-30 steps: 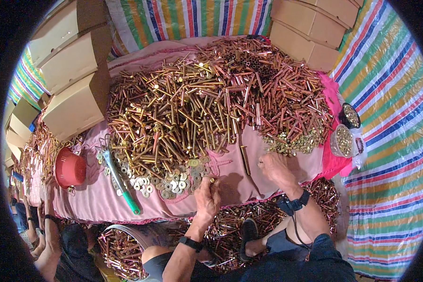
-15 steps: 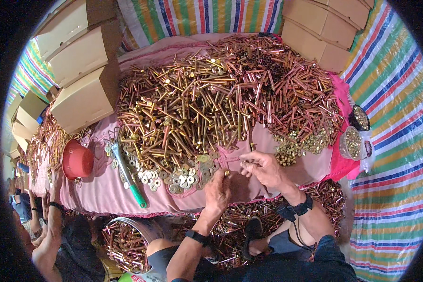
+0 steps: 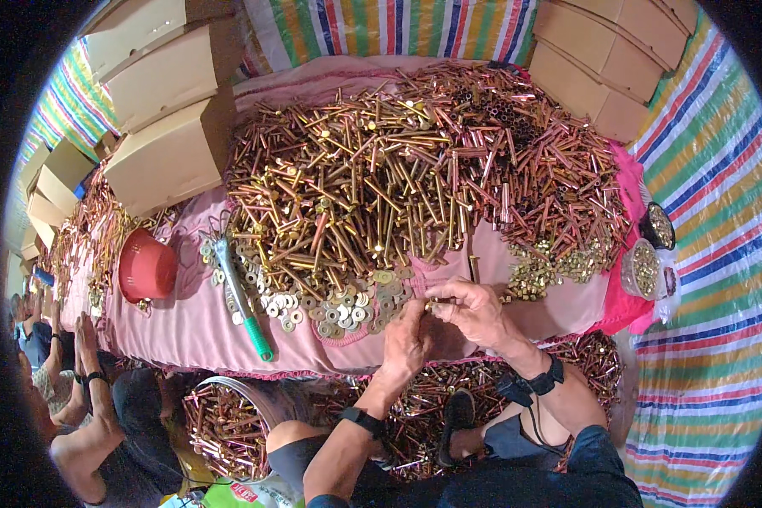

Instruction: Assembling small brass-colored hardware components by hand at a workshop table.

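My left hand (image 3: 407, 340) is closed in a loose fist near the front of the pink cloth, thumb and forefinger pointing up. Whatever lies inside it is hidden. Close beside it, my right hand (image 3: 474, 315) pinches a small brass-coloured metal piece (image 3: 433, 304), mostly covered by the fingers, against the left fingertips. Flat round washers (image 3: 345, 311) are spread left of my hands. Behind lies a large heap of brassy bolts (image 3: 347, 195), with reddish metal sleeves (image 3: 559, 182) to the right. Small nuts (image 3: 559, 269) lie right of my right hand. A single bolt (image 3: 473, 267) stands out just behind it.
A green-handled metal tool (image 3: 250, 313) and a red plastic bowl (image 3: 146, 267) lie to the left. Cardboard boxes (image 3: 165, 161) stand behind them. Tubs of small parts (image 3: 641, 269) sit at right. Below is a bucket of bolts (image 3: 224, 427). A co-worker's hands (image 3: 85, 343) show far left.
My hands have come together, the right fingers now meeting the left fingertips. The brassy end that showed above my left fist is now between the hands. The whole view has shifted slightly.
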`<state>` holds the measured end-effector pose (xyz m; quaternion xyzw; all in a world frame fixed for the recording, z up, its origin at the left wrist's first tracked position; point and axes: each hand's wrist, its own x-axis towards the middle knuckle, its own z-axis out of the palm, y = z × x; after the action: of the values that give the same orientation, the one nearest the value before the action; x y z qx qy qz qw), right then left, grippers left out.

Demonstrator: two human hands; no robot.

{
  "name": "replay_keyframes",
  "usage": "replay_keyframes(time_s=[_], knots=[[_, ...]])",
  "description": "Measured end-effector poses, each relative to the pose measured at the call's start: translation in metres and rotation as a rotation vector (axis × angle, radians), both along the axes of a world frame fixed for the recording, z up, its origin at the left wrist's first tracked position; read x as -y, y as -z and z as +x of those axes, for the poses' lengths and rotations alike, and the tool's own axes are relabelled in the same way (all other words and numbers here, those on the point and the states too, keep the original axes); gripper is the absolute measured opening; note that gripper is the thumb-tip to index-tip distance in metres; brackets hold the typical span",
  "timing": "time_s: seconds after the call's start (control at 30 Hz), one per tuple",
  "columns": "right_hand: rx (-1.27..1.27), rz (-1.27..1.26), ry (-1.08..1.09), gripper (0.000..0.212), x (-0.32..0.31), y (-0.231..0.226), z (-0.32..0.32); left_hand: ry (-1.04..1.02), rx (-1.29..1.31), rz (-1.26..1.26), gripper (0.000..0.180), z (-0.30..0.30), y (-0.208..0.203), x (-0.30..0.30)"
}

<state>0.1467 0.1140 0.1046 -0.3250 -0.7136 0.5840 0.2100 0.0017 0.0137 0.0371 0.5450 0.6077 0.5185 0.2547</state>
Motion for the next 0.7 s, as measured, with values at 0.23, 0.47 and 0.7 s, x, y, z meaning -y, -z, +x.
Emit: replay_keyframes(time_s=[0.23, 0.47, 0.7], knots=[[0.015, 0.543, -0.001, 0.023, 0.01, -0.008, -0.009, -0.013, -0.046, -0.011, 0.035, -0.003, 0.002, 0.001], [0.168, 0.379, 0.023, 0.024, 0.011, -0.019, -0.009, 0.028, 0.037, -0.036, 0.038, -0.004, -0.007, 0.001], [0.07, 0.569, -0.043, 0.03, 0.011, -0.024, -0.009, 0.043, 0.071, -0.013, 0.035, -0.005, -0.001, 0.002]])
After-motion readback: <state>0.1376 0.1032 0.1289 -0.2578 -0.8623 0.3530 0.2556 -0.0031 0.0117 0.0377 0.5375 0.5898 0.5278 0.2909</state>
